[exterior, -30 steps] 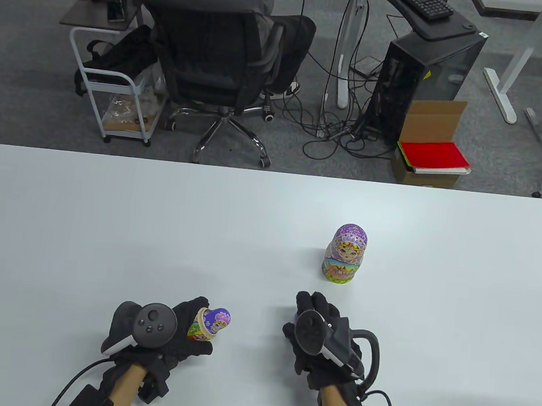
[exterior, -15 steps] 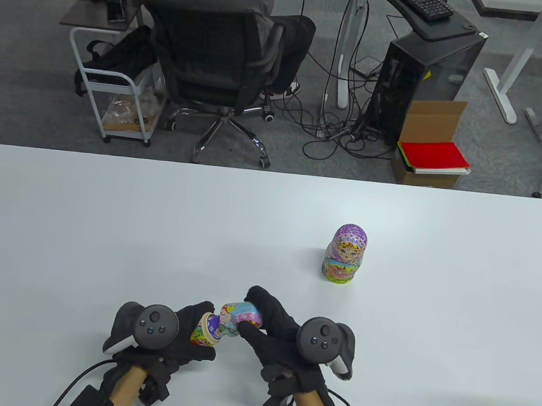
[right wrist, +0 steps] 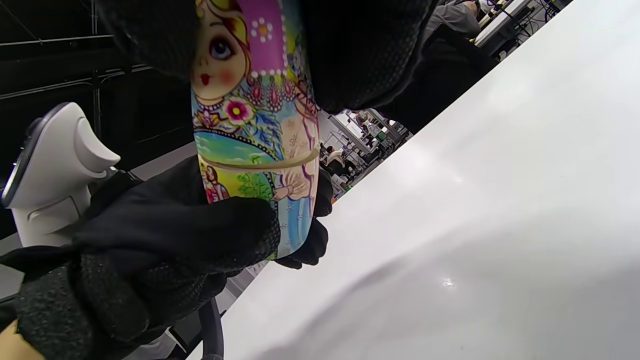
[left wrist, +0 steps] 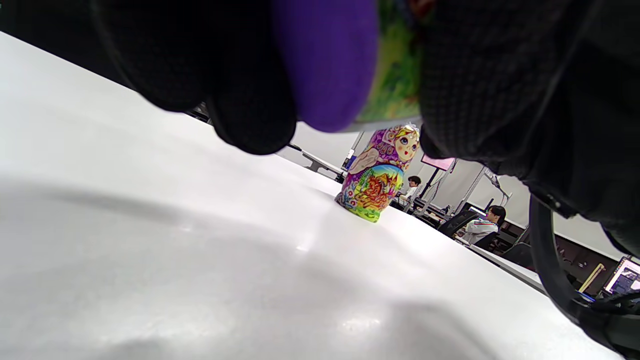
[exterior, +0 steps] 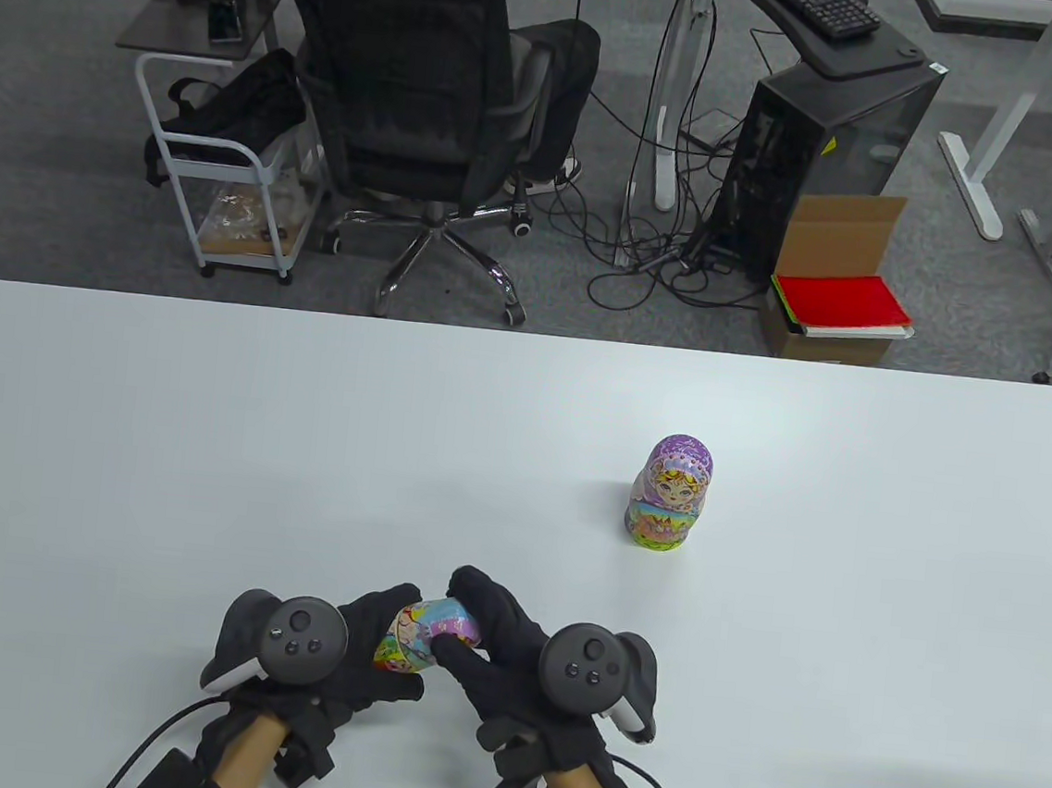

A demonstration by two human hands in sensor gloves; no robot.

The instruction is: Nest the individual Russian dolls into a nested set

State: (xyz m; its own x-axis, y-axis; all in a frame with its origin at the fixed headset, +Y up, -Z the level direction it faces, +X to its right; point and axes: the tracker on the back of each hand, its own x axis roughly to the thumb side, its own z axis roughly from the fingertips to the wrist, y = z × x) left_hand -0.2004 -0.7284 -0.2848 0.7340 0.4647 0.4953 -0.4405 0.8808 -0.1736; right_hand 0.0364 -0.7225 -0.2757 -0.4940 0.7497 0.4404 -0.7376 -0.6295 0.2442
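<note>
Table view, read from left to right: the left hand [exterior: 376, 649] grips the lower half of a mid-sized doll [exterior: 425, 635], held on its side just above the white table [exterior: 206, 438] near the front edge. The right hand [exterior: 492, 646] grips the doll's upper half, fingers wrapped over the head end. Both hands meet on the one doll, so that neither is free. Farther right and well apart stands the larger purple doll [exterior: 669, 504], upright and closed, untouched.

Right wrist view: the seam [right wrist: 260, 164] between the two halves shows as a thin pale line, almost closed, with the painted face above it and the left-hand fingers [right wrist: 200, 235] below. Left wrist view: little more than a purple rounded end [left wrist: 325, 60] of the held doll is visible between the gloved fingers, with the larger doll [left wrist: 380, 175] standing beyond.

The step in hand appears to be seating the upper half on the lower. To do it well, the halves should be kept on one axis and pressed straight together, with a slight twist to line up the painted pattern across the seam. A skewed push is likely to jam the rim. Once closed, this doll would presumably go into the larger one.
</note>
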